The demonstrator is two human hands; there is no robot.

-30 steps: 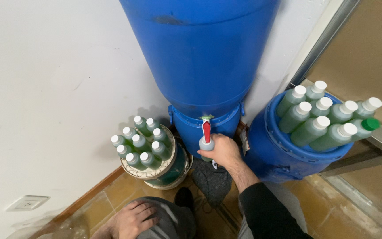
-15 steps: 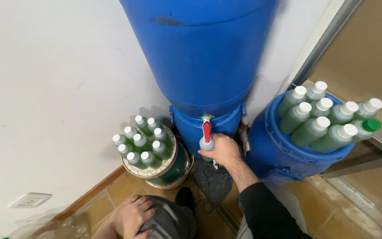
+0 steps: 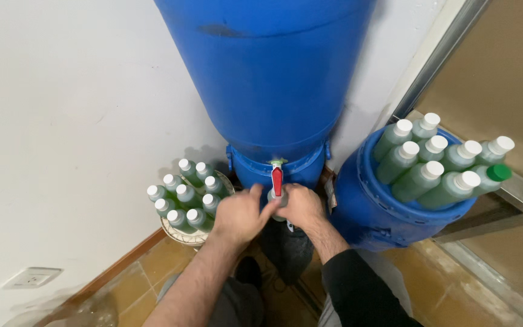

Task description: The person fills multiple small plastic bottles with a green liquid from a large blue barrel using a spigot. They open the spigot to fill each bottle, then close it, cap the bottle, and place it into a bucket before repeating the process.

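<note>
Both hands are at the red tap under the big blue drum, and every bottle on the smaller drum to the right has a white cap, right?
Not quite. In the head view one bottle on the smaller drum has a green cap; the others are white. Both the left hand and the right hand are at the red tap under the big drum.

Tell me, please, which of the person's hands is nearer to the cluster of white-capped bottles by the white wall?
Left. The left hand sits just right of the bottle cluster, partly overlapping it. The right hand is farther right, beyond the red tap handle.
</note>
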